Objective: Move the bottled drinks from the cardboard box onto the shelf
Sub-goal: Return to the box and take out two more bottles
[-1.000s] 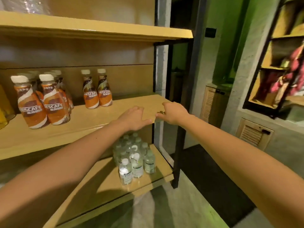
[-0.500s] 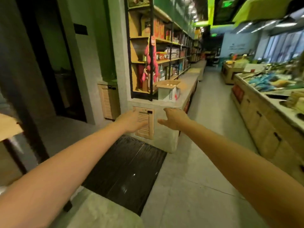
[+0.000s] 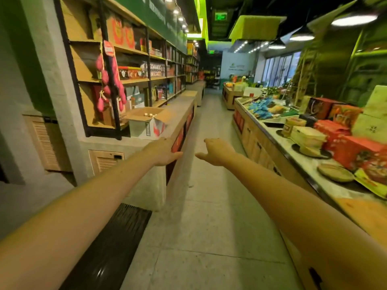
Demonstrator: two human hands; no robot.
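- Pointing down a shop aisle, both bare arms are held out in front, side by side and apart.
- The left hand [image 3: 164,152] shows its back to the camera. Its thumb sticks out to the right, the fingers lie loose, and it holds nothing.
- The right hand [image 3: 217,152] is level with it, thumb stretched to the left and fingers loosely bent. It is empty too.
- The two thumbs point at each other across a gap and do not touch.
- The box [image 3: 144,127] stands on a grey ledge [image 3: 180,109] to the left, just past the left hand and apart from it.
- Its flaps are folded open, and a barcode and red print show on its near sides.
- A few pale caps of the bottles [image 3: 149,115] show inside, grouped toward the far side. How many bottles there are cannot be told.
- Behind the box a black-framed rack [image 3: 134,80] with wooden boards runs along the wall, filled with packaged goods.
- A string of pink things [image 3: 109,80] hangs from the rack's near post.
- A slatted vent [image 3: 104,161] is set in the ledge's near face, below the left forearm.
- A dark mat [image 3: 109,243] lies on the floor [image 3: 205,206] under the left arm.
- On the right a long counter [image 3: 272,130] carries red cartons [image 3: 356,153], tan packs and a plate [image 3: 335,173].
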